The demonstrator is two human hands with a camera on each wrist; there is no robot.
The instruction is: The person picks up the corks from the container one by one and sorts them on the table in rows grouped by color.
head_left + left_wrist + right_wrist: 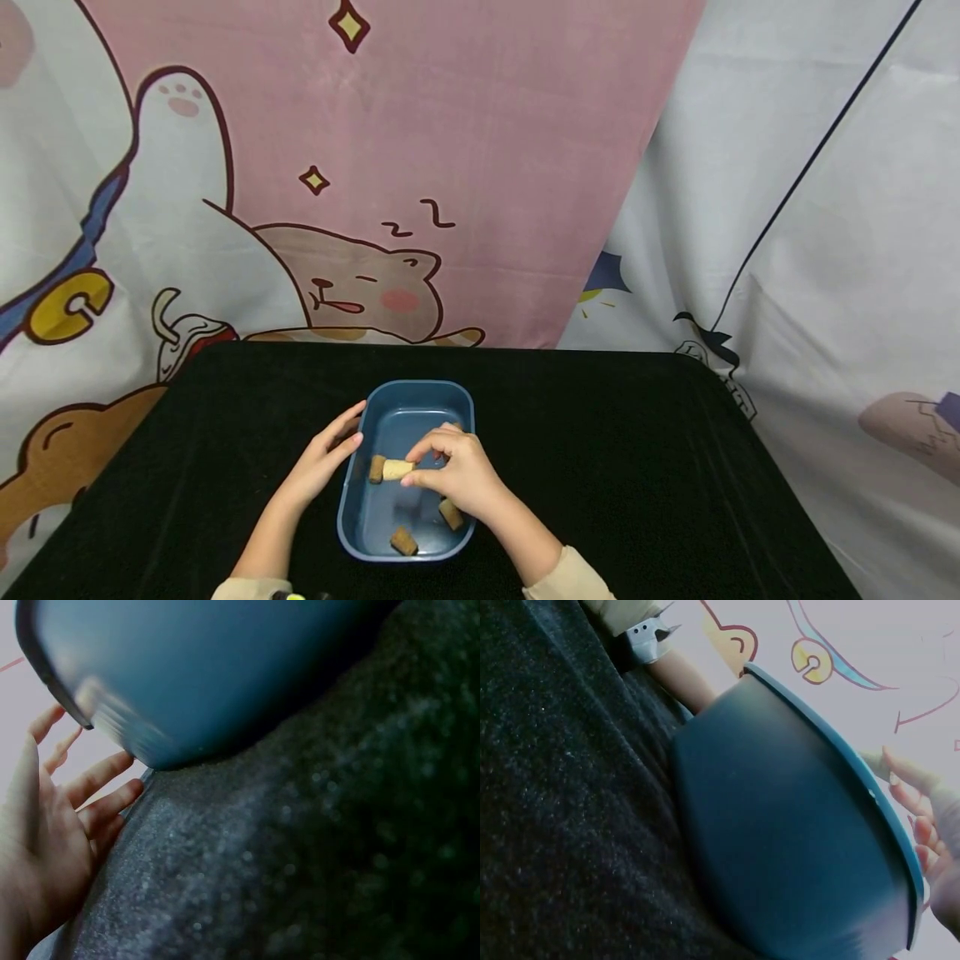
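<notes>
A blue rectangular tub [406, 410] lies on the black cloth with several corks inside. Thumb and fingers of my right hand [457, 471] pinch the right end of a pale cork [397, 470] over the tub. Its other end meets or overlaps a browner cork [377, 468] near the left wall; whether they touch I cannot tell. My left hand [321, 462] rests its extended fingers against the tub's left side. In the left wrist view, those fingers [105, 776] are spread beside the tub wall [210, 682]. The right wrist view shows the tub's outside, which hides the corks.
A brown cork [403, 542] lies by the tub's near wall, and another cork [451, 514] sits by the right wall, below my right hand. Black cloth [600, 467] covers the table. Behind it hangs a printed cartoon curtain [487, 167].
</notes>
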